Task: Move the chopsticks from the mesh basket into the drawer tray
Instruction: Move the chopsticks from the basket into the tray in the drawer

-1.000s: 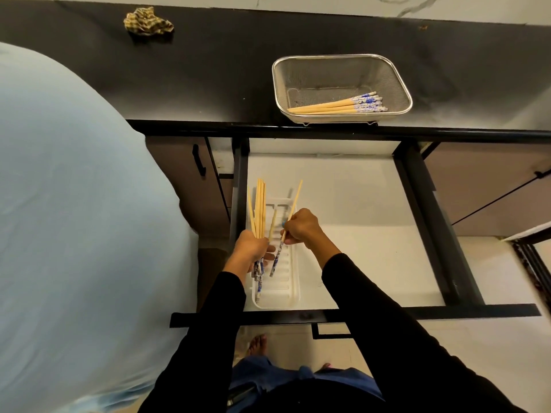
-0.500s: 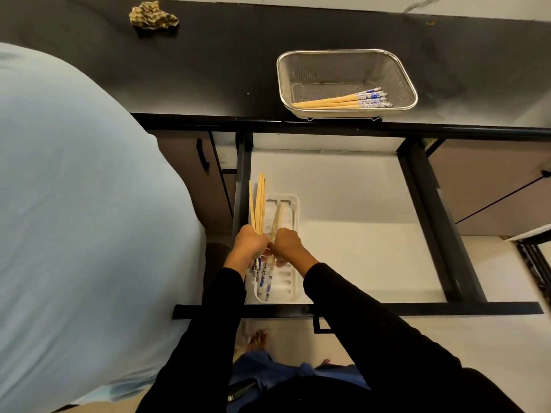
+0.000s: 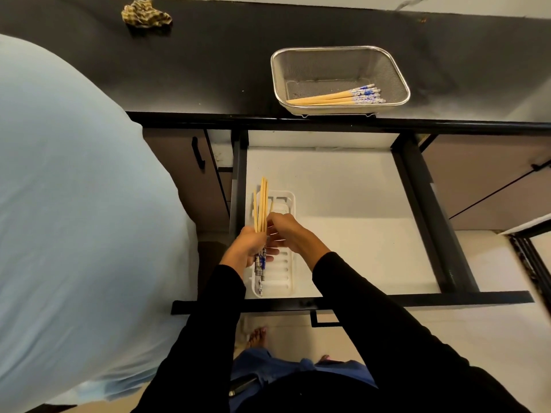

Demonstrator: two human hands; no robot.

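Chopsticks (image 3: 261, 207) stand bunched in the left hand (image 3: 245, 249), which is closed around them over the white tray (image 3: 286, 274) in the open drawer (image 3: 351, 216). Beside it, the right hand (image 3: 288, 235) curls at the bundle; whether it grips one I cannot tell. More chopsticks (image 3: 337, 97) lie in the mesh basket (image 3: 340, 59) on the counter (image 3: 208, 67).

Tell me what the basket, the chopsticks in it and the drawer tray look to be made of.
Mesh basket: metal, apparently steel; fine see-through weave, shiny silver rim.
Chopsticks in the basket: probably wood or bamboo; matte tan shafts, with blue-and-white patterned ends that may be painted or wrapped.
Drawer tray: likely plastic; smooth white moulded body with slots and rounded corners.
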